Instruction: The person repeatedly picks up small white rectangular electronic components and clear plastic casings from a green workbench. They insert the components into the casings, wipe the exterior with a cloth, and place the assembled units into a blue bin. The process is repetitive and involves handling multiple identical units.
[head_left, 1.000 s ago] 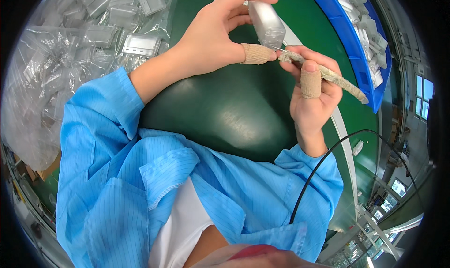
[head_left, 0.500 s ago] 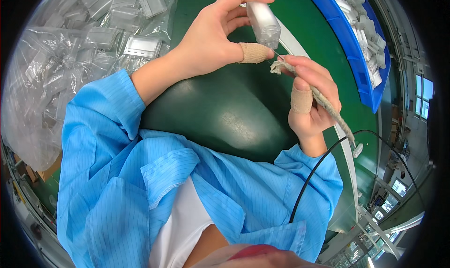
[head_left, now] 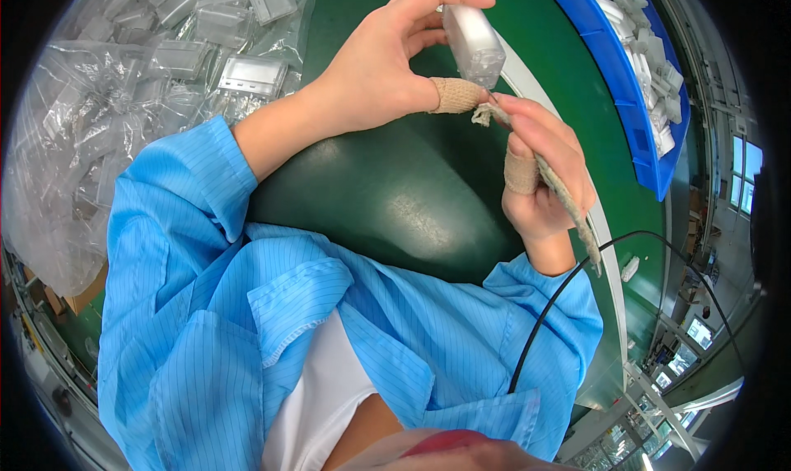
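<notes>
While the left hand pinches the small clear case over the green mat, far of centre, the right hand grips a cloth strip just below it, apparently mid-wipe, so the next stroke needs a steady hold.

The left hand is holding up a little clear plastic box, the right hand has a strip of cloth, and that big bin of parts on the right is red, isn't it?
Not quite: the bin is blue, not red, as the head view shows. The rest is right: the left hand holds up the little clear plastic box, and the right hand holds the strip of cloth.
</notes>
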`<state>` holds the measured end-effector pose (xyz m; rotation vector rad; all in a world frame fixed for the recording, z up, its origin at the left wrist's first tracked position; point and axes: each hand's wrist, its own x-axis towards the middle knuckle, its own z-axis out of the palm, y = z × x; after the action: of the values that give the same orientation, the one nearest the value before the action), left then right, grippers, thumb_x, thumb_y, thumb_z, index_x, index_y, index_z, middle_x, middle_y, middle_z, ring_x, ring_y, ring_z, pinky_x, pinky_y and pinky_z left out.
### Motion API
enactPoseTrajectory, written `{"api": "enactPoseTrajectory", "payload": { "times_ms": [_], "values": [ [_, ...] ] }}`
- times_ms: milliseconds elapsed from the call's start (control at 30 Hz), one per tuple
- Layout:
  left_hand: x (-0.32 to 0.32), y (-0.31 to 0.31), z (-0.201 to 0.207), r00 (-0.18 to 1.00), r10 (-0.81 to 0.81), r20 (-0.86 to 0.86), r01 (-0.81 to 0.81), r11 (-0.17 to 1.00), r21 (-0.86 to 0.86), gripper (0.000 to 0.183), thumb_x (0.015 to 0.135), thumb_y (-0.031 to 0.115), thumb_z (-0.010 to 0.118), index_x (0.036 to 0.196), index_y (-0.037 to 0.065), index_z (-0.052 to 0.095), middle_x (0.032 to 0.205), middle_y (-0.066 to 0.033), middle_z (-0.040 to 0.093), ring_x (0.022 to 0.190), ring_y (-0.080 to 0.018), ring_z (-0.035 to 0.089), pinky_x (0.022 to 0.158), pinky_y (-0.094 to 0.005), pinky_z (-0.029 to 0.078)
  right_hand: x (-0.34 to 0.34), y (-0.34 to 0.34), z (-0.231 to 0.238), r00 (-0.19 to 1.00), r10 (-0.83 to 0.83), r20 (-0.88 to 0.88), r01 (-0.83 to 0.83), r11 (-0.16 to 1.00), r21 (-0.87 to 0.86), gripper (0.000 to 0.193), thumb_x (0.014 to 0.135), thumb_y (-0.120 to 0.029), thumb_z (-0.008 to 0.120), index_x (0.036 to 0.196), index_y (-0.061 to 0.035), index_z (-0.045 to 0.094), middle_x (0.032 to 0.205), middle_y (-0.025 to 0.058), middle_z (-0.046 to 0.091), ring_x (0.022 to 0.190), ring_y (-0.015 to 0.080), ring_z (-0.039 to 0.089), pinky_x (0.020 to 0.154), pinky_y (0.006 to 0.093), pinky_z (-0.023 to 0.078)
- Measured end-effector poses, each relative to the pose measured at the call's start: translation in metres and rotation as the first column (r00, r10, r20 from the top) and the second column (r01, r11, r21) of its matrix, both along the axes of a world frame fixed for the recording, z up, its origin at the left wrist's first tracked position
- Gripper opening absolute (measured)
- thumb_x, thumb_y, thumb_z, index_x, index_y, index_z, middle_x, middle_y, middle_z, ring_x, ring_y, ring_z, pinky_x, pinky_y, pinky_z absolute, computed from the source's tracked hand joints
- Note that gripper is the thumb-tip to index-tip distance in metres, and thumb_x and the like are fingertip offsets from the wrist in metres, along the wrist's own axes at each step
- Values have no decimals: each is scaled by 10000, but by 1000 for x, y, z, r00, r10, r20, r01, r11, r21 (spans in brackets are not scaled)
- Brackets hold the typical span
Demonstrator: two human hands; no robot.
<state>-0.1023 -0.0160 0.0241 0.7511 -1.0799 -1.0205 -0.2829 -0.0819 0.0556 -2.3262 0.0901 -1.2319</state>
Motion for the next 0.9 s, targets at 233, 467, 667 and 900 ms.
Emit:
{"api": "enactPoseTrajectory", "payload": {
  "times_ms": [233, 467, 667, 900],
  "values": [
    [-1, 5, 15, 993, -31, -114, 48, 988, 149, 703, 716, -22, 755, 1315, 23, 390, 1248, -75, 441, 1155, -174, 453, 995, -313, 362, -1, -1, -6, 998, 47, 49, -50, 997, 52, 177, 774, 52, 673, 943, 23, 627, 923, 197, 666, 837, 270, 674, 722, 315, 556],
    [11, -1, 9, 988, 82, 131, -80, 997, -25, 768, 669, 58, 785, 1354, 91, 439, 1194, -90, 555, 1105, -186, 537, 1005, -310, 378, -10, 2, 9, 993, 21, 120, -71, 899, 431, 124, 876, -16, 590, 980, 50, 575, 851, 168, 659, 751, 177, 643, 680, 269, 525],
    [12, 3, 18, 967, -148, 207, 163, 985, -58, 817, 691, 158, 738, 1408, 83, 355, 1307, -102, 495, 1228, -234, 447, 1048, -382, 302, -29, -20, 5, 590, 512, -625, 98, 723, 684, 339, 784, -209, 715, 1040, -4, 628, 882, 54, 650, 737, 128, 601, 672, 268, 491],
    [10, 5, 18, 904, -384, 187, 383, 923, 45, 944, 620, 66, 652, 1460, 46, 221, 1420, -159, 380, 1320, -256, 362, 1083, -352, 263, 3, -28, -2, 953, 289, 88, -149, 197, 969, 471, 813, -137, 690, 1217, 23, 509, 1100, 109, 585, 948, 150, 572, 801, 266, 492]
  ]
}}
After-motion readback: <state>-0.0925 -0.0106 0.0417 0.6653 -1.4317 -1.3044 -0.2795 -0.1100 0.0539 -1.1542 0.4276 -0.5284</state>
